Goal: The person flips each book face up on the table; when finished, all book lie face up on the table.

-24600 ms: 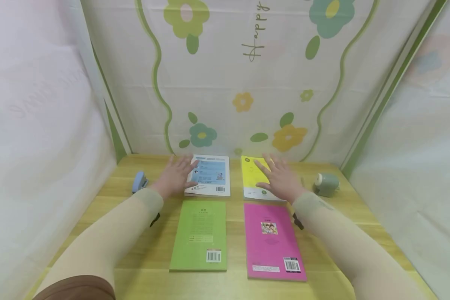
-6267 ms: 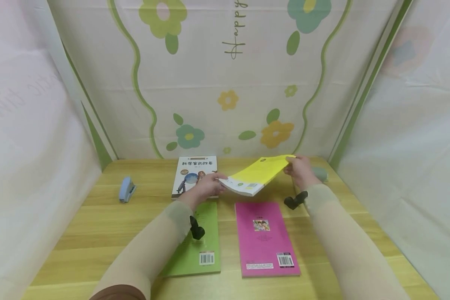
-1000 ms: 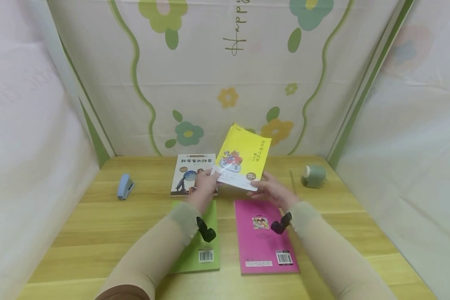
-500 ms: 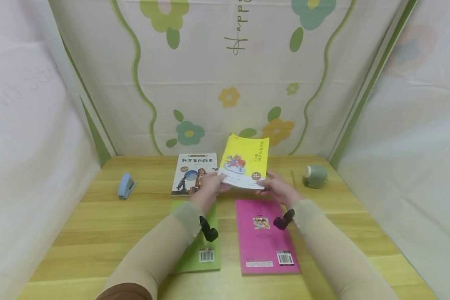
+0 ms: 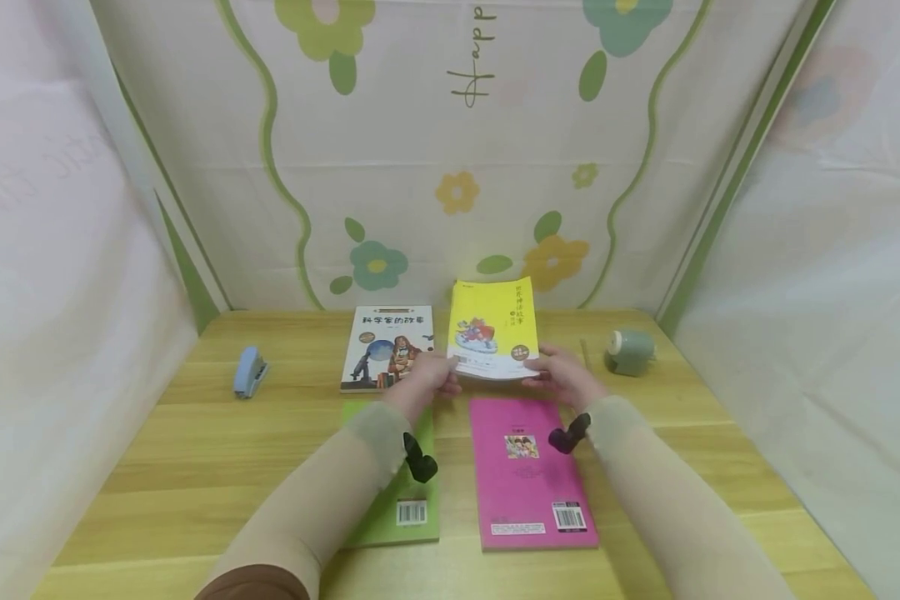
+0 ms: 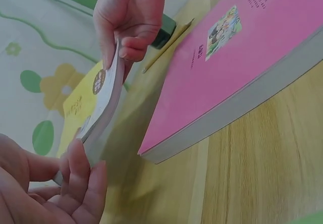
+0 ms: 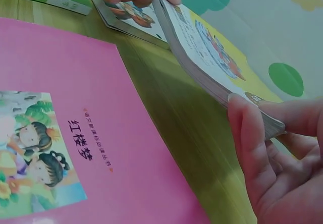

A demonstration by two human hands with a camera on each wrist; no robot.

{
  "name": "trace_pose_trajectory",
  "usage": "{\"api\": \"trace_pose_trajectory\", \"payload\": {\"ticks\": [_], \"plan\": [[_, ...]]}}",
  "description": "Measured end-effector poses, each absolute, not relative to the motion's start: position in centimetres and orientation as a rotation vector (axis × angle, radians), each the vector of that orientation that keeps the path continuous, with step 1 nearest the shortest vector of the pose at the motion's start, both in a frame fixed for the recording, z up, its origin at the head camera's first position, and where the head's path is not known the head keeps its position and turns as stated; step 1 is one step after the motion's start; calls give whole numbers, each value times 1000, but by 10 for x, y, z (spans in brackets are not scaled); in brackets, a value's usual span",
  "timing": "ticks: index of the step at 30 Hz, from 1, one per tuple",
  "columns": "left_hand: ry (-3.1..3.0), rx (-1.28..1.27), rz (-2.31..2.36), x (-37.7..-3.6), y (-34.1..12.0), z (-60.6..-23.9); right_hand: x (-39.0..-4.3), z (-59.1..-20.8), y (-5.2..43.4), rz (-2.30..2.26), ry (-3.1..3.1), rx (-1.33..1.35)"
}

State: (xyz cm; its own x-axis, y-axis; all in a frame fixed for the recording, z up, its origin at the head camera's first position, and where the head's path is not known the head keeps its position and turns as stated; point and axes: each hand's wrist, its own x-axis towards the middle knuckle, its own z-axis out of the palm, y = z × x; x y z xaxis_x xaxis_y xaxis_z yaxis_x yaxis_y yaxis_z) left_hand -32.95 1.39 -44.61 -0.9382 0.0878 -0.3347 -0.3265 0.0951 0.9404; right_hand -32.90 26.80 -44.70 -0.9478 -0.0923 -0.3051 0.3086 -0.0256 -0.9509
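A yellow book (image 5: 492, 321) with a white lower band hangs above the back of the table, front cover up, its near edge sagging in the middle. My left hand (image 5: 426, 379) pinches its near left corner between thumb and fingers. At the near right corner my right hand (image 5: 562, 375) pinches it the same way, thumb on the cover, as the left wrist view shows. Left of it lies a white book (image 5: 387, 350), front cover up, its near right corner overlapped by my left hand. Nearer me is a pink book (image 5: 531, 475).
A green book (image 5: 390, 517) lies front left, partly hidden under my left forearm. A blue stapler (image 5: 251, 372) sits at the left; a grey-green pencil sharpener (image 5: 631, 352) stands at the right, with a pencil (image 6: 169, 45) beside it. A flowered curtain (image 5: 450, 150) closes off the back.
Over the last second the yellow book has come down, turned straighter and shifted slightly right, both hands keeping hold. Earlier its back cover faced up; the white book has also been turned over.
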Motion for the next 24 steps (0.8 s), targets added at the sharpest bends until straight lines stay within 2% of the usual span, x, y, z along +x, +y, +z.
{"api": "trace_pose_trajectory", "payload": {"ticks": [24], "plan": [[2029,-200,1841,-332,27,-462,-338,-462,284,-2002,2036,356]]}}
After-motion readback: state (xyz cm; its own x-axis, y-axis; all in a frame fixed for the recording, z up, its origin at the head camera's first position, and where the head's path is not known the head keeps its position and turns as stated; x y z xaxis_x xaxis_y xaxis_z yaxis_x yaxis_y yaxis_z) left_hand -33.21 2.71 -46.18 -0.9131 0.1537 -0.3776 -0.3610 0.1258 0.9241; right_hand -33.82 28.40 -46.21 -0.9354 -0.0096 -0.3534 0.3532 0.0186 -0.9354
